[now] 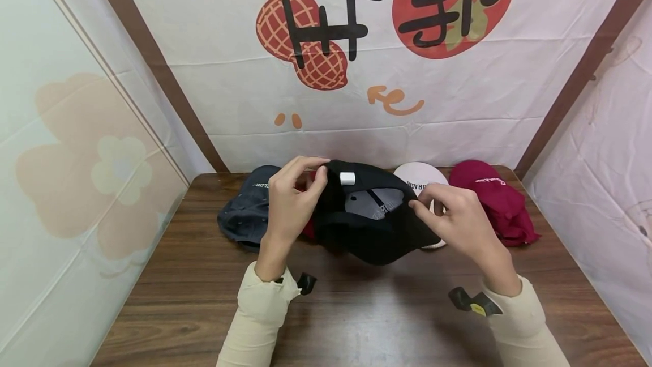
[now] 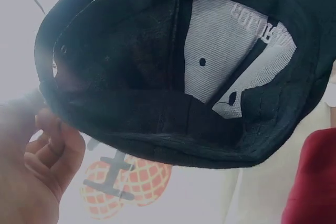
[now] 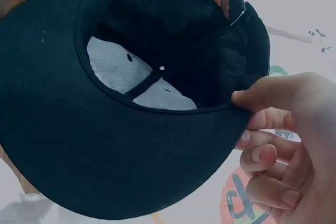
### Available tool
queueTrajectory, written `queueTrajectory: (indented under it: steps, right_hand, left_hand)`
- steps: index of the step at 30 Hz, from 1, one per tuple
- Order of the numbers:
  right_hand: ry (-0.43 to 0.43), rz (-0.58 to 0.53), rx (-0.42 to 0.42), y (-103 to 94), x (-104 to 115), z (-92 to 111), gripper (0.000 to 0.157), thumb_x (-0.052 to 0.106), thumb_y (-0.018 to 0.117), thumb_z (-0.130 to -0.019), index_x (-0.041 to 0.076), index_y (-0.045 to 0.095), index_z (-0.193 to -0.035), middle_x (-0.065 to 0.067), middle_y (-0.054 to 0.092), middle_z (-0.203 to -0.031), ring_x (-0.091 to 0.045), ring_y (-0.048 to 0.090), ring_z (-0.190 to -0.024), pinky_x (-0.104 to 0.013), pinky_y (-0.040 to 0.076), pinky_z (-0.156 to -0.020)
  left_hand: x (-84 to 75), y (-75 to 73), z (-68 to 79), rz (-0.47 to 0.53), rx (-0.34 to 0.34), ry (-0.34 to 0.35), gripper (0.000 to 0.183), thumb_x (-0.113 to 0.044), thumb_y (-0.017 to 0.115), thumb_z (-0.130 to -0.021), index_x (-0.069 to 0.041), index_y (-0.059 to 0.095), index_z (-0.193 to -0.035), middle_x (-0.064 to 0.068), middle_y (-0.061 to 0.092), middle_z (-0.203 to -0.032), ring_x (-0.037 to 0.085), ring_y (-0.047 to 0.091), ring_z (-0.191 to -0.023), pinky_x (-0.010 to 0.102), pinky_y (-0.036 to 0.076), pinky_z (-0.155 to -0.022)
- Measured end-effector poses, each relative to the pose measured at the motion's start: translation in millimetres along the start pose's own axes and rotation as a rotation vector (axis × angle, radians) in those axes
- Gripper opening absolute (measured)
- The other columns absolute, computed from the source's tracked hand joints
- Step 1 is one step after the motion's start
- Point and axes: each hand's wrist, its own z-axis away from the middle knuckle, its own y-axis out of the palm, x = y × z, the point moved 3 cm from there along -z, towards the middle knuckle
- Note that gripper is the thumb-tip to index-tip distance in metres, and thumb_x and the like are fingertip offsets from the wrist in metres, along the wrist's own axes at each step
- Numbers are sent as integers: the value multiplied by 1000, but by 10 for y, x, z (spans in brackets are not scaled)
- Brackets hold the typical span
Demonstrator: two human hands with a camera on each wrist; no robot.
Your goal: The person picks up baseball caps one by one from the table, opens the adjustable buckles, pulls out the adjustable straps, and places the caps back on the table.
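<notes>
Both hands hold up a black baseball cap (image 1: 374, 242), its inside turned toward the head camera. Pale mesh lining (image 2: 223, 40) and a white tag (image 1: 347, 178) show within it. My left hand (image 1: 291, 200) pinches the cap's edge at the strap end between thumb and fingers. On the other side my right hand (image 1: 458, 217) pinches the rim where the brim (image 3: 131, 166) joins the crown, thumb inside and fingers behind. In the right wrist view the brim spreads toward the lower left.
A row of caps lies along the table's back edge: a dark blue-grey cap (image 1: 247, 208) at left, a cream cap (image 1: 417, 173) and a maroon cap (image 1: 491, 200) at right. Something red shows behind the black cap. A printed cloth wall (image 1: 229, 101) rises behind the wooden table (image 1: 173, 293).
</notes>
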Motion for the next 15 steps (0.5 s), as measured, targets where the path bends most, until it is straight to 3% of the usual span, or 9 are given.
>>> queueTrajectory:
  steps: [5,15]
  right_hand:
    - [-58,12,-51,20,10,-57,21,1,83,-83,15,68,-80,6,63,-72,-7,53,-61,-18,42,-58]
    - [-125,49,-129,59,19,-147,18,5,81,-85,10,65,-78,0,62,-71,-11,54,-58,-23,45,-54]
  left_hand:
    - [-17,-44,-11,66,14,-13,15,-3,67,-102,-5,79,-111,11,70,-86,6,54,-44,20,46,-45]
    - [-95,-145,-18,40,6,14,17,-4,66,-103,-4,78,-115,10,68,-84,3,51,-42,20,45,-44]
